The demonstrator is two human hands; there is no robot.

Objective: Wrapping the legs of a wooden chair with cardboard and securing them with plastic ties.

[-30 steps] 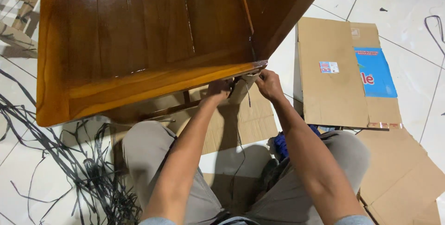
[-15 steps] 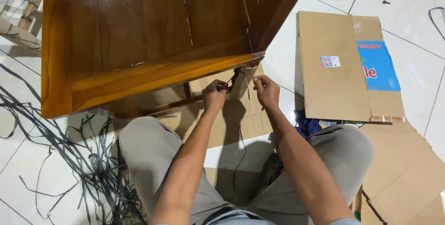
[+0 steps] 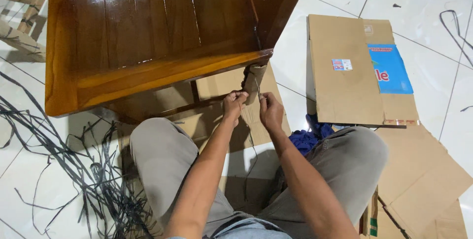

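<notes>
A glossy brown wooden table (image 3: pixel 148 37) stands over my knees. Its near corner leg is wrapped in brown cardboard (image 3: pixel 253 79). My left hand (image 3: pixel 233 106) pinches the wrap's lower edge. My right hand (image 3: pixel 271 111) is closed on a thin black strap (image 3: pixel 253 143) that runs down the wrap and hangs between my legs. Both hands sit just below the table corner, close together.
A flattened cardboard box (image 3: pixel 345 71) with a blue printed panel lies on the white tile floor at right, more cardboard sheets (image 3: pixel 423 180) nearer me. A tangle of black straps (image 3: pixel 84 170) covers the floor at left. A blue cloth (image 3: pixel 305 138) lies by my right knee.
Both hands have come down from the table's corner edge to the lower part of the cardboard-wrapped leg, pulling the black strap downward. The view has shifted slightly.
</notes>
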